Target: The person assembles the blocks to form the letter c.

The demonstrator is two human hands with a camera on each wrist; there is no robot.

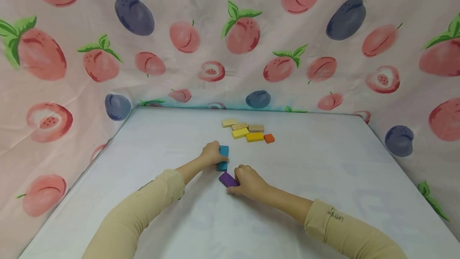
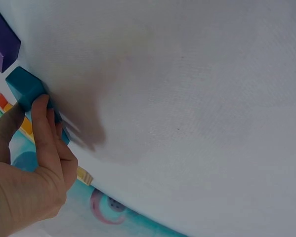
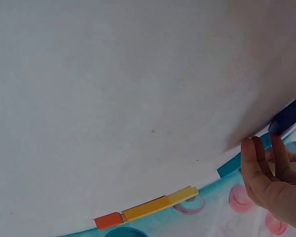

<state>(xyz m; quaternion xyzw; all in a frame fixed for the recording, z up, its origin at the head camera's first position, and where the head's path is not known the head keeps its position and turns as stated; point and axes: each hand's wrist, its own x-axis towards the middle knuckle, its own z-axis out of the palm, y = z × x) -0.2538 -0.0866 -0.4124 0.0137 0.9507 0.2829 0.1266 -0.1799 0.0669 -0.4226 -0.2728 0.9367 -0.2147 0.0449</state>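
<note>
My left hand (image 1: pixel 211 154) pinches a blue block (image 1: pixel 224 151) between thumb and fingers near the middle of the table. In the left wrist view the same blue block (image 2: pixel 25 86) shows one end beyond the fingertips. Closer to me, a purple block (image 1: pixel 227 178) lies at a slant, its near right end between the thumb and fingers of my right hand (image 1: pixel 250 182). A small gap or a bare touch separates the two blocks at their corners; I cannot tell which. Part of the purple block (image 3: pixel 289 116) is hidden behind fingers in the right wrist view.
Farther back lie two yellow blocks (image 1: pixel 254 137), several plain wood blocks (image 1: pixel 256 128) and a small orange block (image 1: pixel 269 138). A white cloth (image 1: pixel 323 163) covers the table. A fruit-patterned curtain (image 1: pixel 223 19) stands behind and at both sides.
</note>
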